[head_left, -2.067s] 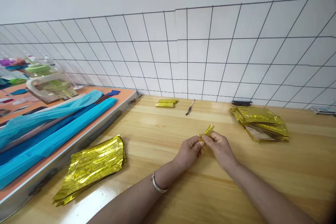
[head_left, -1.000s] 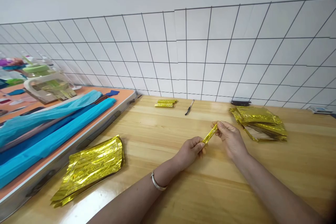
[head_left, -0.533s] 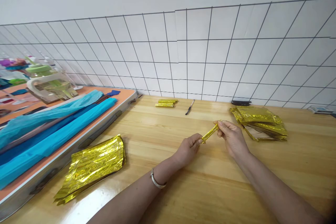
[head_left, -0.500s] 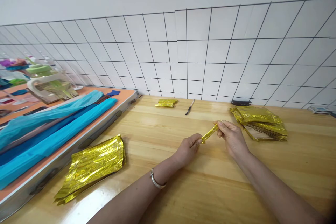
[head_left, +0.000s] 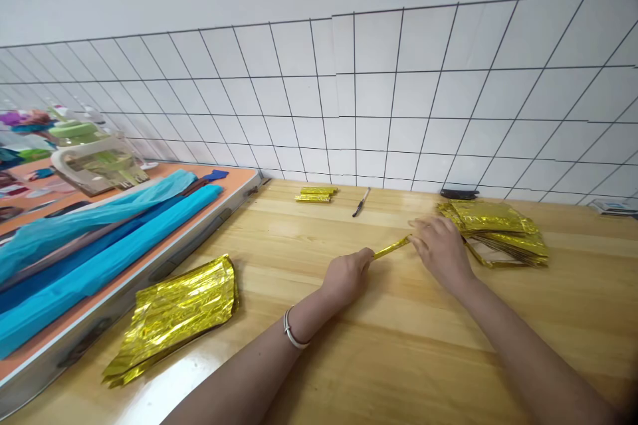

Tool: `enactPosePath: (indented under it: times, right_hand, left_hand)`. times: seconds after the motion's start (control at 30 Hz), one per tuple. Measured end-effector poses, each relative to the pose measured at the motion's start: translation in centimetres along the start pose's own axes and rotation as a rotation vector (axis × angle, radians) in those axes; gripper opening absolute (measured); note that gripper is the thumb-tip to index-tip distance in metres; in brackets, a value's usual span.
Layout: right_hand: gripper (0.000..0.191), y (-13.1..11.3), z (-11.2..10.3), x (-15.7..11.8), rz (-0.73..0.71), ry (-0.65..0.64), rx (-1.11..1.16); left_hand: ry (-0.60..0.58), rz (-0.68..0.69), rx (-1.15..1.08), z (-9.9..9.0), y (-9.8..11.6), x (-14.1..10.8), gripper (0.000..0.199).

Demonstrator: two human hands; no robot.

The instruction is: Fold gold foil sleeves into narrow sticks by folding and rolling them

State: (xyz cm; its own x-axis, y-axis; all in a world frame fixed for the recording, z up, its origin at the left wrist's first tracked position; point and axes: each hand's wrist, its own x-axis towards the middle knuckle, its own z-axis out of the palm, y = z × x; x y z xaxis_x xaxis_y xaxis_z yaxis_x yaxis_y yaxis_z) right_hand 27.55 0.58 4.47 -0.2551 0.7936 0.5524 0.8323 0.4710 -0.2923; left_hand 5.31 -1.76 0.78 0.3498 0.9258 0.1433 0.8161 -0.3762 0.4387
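Note:
A narrow gold foil strip, folded or rolled lengthwise, stretches between my two hands just over the wooden table. My left hand, with a silver bangle at the wrist, is closed around its near-left end. At the other end, my right hand has its thumb and fingers on the strip; the fingertips are blurred. Beyond my right hand lies a stack of gold foil sheets. Another pile of gold foil, crinkled and shiny, rests on the table to the left of my left arm.
Several short gold foil rolls and a pen lie towards the wall. A black object sits behind the foil stack. On the left, an orange-topped case carries blue crepe-like paper and a clear plastic container.
My left hand has drawn slightly left and turned its back upward. My right hand has rolled over, its fingers stretching forward. The strip now looks thinner and lies lower at its left.

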Motion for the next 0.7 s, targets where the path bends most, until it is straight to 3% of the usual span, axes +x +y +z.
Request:
enactPosePath:
  times: [0.13, 0.2, 0.33, 0.53, 0.7]
  right_hand:
    - [0.018, -3.1, 1.2, -1.1, -0.341, -0.215, -0.178]
    - [0.018, -3.9, 1.8, -1.6, -0.386, -0.305, -0.188]
    - [0.024, -3.1, 1.9, -1.5, -0.327, -0.386, -0.107]
    - [0.028, 0.1, 1.0, -0.5, -0.156, -0.449, 0.063]
    - [0.030, 0.7, 0.7, -0.5, -0.047, -0.536, 0.022]
  left_hand:
    - [-0.049, 0.139, 0.185, 0.0, 0.6, -0.3, 0.015]
    - [-0.072, 0.212, 0.227, -0.1, 0.9, -0.4, 0.014]
    - [-0.080, 0.308, 0.269, -1.0, 0.9, -0.3, 0.013]
    - [-0.022, 0.216, 0.339, -2.8, -0.3, 0.4, 0.014]
    - [-0.027, 0.193, 0.222, -2.3, -0.9, 0.6, 0.013]
